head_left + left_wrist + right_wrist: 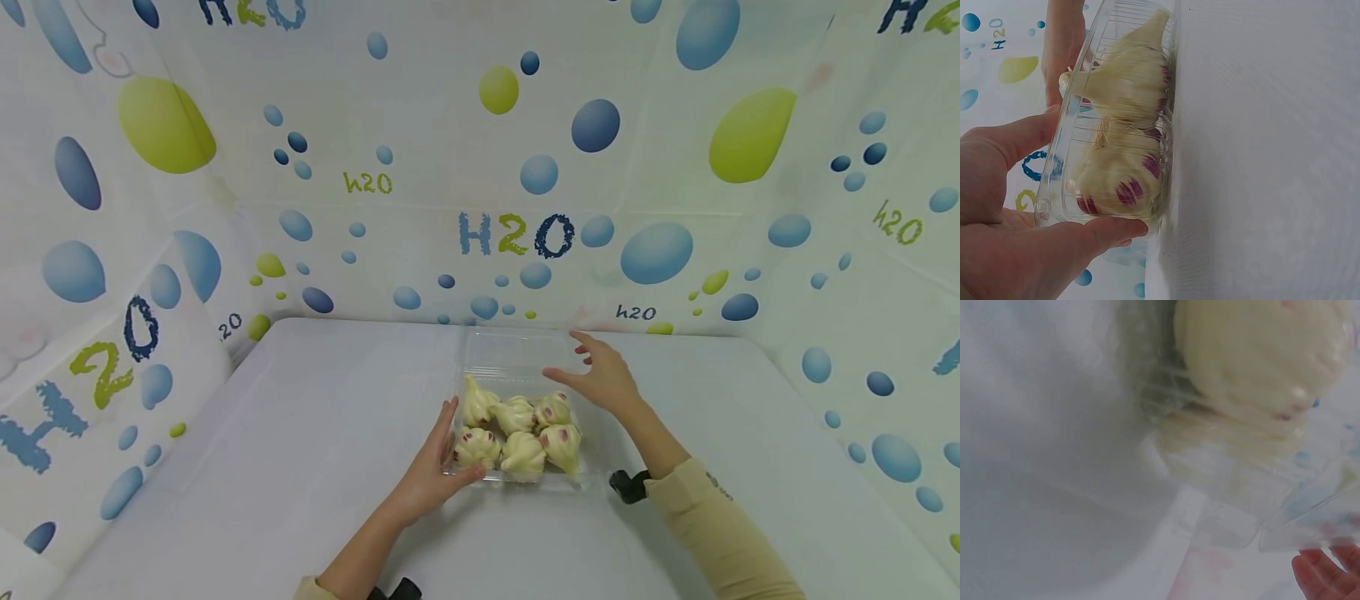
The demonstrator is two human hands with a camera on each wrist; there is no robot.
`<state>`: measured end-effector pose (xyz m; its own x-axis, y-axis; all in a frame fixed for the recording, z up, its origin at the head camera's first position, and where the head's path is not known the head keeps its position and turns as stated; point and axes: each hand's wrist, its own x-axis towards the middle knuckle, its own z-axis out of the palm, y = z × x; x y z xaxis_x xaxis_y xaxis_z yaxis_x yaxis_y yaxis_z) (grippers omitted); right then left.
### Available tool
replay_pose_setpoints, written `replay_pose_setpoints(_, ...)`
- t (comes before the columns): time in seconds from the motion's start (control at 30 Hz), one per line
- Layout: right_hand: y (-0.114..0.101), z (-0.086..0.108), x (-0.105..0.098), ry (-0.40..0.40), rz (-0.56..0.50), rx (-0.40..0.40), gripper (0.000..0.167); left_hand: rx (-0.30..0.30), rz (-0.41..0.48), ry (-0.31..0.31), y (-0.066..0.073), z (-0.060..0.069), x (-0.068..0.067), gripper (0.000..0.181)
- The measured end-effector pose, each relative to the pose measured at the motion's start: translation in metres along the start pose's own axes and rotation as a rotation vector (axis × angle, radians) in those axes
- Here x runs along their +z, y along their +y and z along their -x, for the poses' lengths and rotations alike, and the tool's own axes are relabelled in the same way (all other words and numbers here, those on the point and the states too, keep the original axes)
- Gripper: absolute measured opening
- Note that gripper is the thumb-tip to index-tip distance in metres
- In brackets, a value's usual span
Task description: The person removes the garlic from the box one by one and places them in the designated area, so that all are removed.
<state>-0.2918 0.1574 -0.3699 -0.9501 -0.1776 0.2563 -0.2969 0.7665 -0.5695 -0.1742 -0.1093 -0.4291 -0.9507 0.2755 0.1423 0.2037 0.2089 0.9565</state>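
A clear plastic clamshell container (491,478) lies on the table with its hinged lid (510,346) open toward the back. Inside it sit several garlic bulbs (522,452), cream with purple patches. My left hand (431,479) holds the front left corner, thumb along the front and fingers at the left side; the left wrist view shows the hand (1035,253) touching the clear wall. Above the right back part, my right hand (600,379) spreads its fingers beside the lid. In the right wrist view its fingertips (1329,569) appear near the lid's edge; contact is unclear.
A white-covered table (315,417) surrounds the container. Behind it and along both sides hangs a white curtain (420,250) printed with blue and green drops and H2O lettering. Black devices (628,487) are worn at both wrists.
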Motion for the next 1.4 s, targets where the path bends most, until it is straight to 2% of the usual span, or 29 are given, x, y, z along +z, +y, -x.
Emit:
replay_pose_setpoints(0.2,-0.012,0.004,0.001,-0.03,-0.066,-0.002,0.094,-0.001,-0.005,0.003,0.0,0.001,0.0,0.097)
replay_pose_setpoints(0.43,-0.027,0.011,0.003,-0.059,-0.11,-0.004,0.089,0.007,-0.001,-0.007,0.0,0.0,0.0,0.094)
replay_pose_setpoints(0.73,-0.039,0.018,0.014,-0.087,-0.138,-0.022,0.085,-0.004,-0.056,-0.025,0.002,0.001,0.0,0.091)
replay_pose_setpoints(0.9,-0.048,0.021,0.018,-0.092,-0.171,-0.021,0.082,0.012,-0.105,-0.029,0.001,0.0,-0.001,0.09)
replay_pose_setpoints(1.4,-0.066,0.023,0.04,-0.107,-0.238,-0.044,0.073,0.03,-0.113,-0.035,0.0,0.0,-0.001,0.09)
